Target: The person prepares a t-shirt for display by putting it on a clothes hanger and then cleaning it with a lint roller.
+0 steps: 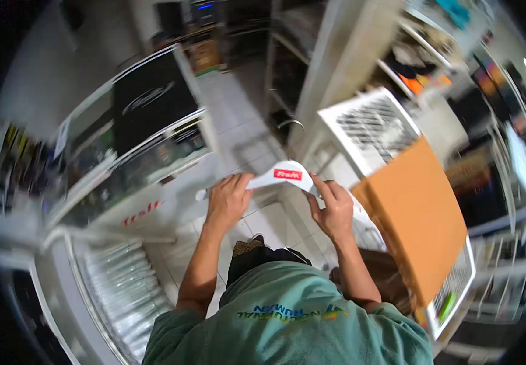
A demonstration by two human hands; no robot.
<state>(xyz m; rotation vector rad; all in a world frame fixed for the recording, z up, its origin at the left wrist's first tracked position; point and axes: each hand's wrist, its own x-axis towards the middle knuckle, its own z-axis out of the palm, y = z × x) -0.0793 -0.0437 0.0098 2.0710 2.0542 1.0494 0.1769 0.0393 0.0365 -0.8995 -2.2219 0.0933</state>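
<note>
Hanger (pixel 260 180) with red label (pixel 288 174), lettering blurred, left hand (pixel 229 196) and right hand (pixel 335 210) gripping it, green shirt (pixel 266 337) reading "NOCTURNAL HUMAN"

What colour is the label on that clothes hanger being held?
The label is red with white lettering, best seen in the head view.

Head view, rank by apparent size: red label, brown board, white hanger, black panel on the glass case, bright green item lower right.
1. Brown board
2. Black panel
3. White hanger, partly covered by the hands
4. Red label and bright green item: too alike to rank
</note>
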